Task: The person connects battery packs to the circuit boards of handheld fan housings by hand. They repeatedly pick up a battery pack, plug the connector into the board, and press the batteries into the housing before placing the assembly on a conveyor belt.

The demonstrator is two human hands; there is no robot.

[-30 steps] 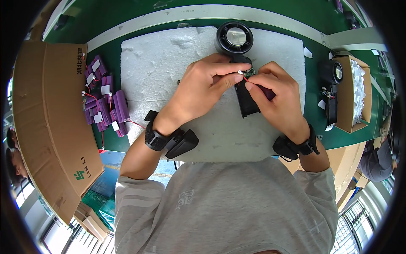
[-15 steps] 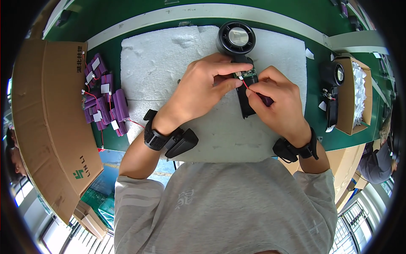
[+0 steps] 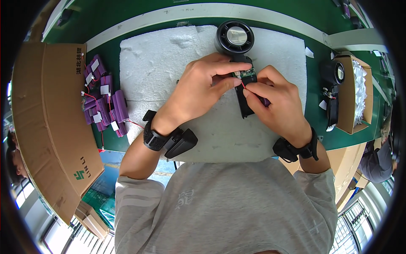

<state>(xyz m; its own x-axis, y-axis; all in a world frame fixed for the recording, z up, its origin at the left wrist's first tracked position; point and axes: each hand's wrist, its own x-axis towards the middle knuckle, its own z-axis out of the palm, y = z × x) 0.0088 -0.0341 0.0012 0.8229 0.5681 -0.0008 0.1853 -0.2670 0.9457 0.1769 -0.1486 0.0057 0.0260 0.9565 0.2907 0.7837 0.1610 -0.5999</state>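
Note:
A black handheld fan [image 3: 235,38] with a round head and an opened handle lies on the white foam sheet [image 3: 156,55]. In its handle a green circuit board [image 3: 248,73] shows. My left hand [image 3: 203,82] grips the handle from the left, index finger across the board's upper part and thumb beside the wire connection. My right hand [image 3: 275,91] is closed, thumb and index pinching a thin red wire [image 3: 243,85] that runs to the board. A purple battery cell [image 3: 265,102] peeks out beneath the right fingers, mostly hidden. The wire's connector is largely covered by my left thumb.
Several purple battery packs [image 3: 101,95] with red leads lie left of the foam, beside a large cardboard box [image 3: 55,114]. To the right, another opened black fan [image 3: 332,91] rests next to a small carton [image 3: 347,95] with white filling. A white rail [image 3: 203,12] crosses behind.
The fan has shifted slightly left. My right fingers, pinching the red wire, have moved a little up and left toward the board; the white connector is now more covered.

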